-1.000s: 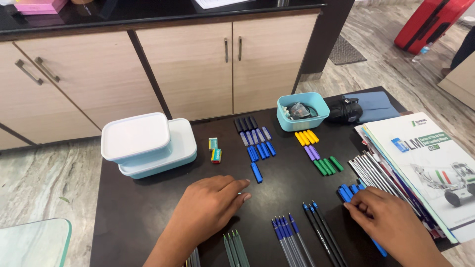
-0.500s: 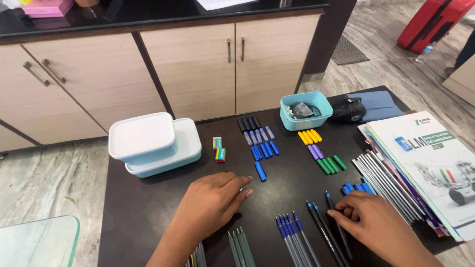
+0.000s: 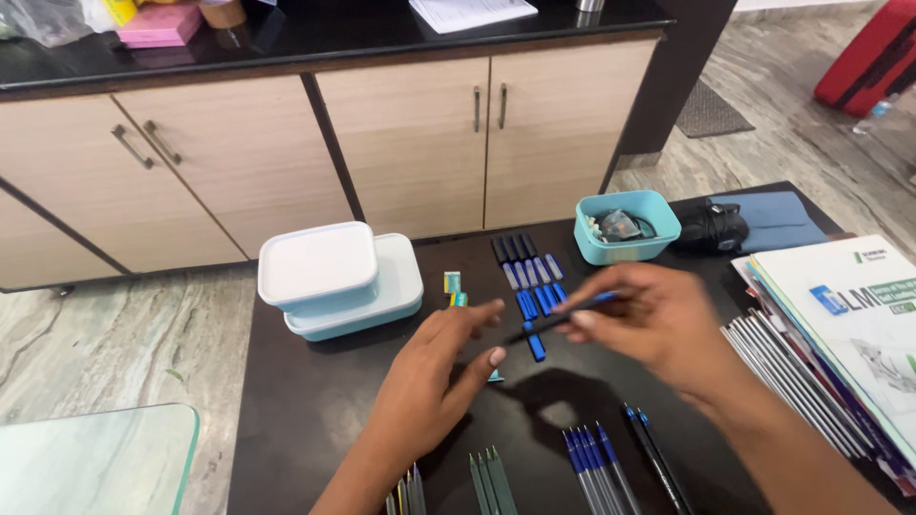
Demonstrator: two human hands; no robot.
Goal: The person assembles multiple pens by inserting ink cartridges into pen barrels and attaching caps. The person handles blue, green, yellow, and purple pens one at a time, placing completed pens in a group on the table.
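Note:
My right hand (image 3: 658,329) is raised over the dark table (image 3: 305,420) and grips a blue-capped dark pen (image 3: 558,322) held level, its tip pointing left. My left hand (image 3: 434,386) hovers with fingers apart, its fingertips just short of the pen's tip. Beneath the hands lie rows of black and blue pen caps (image 3: 528,277) and one loose blue cap (image 3: 536,347). Groups of blue pens (image 3: 593,463) and green pens (image 3: 489,482) lie at the near edge.
Two stacked lidded white and pale-blue boxes (image 3: 339,279) sit at the left. A blue tub (image 3: 627,226), a black pouch (image 3: 711,227) and a blue cloth sit at the back. Magazines (image 3: 854,324) and grey pens (image 3: 792,377) lie at the right. Cabinets stand behind.
My right hand has lifted a pen from the near-right table and carried it up and left over the caps. My left hand has risen off the table toward it.

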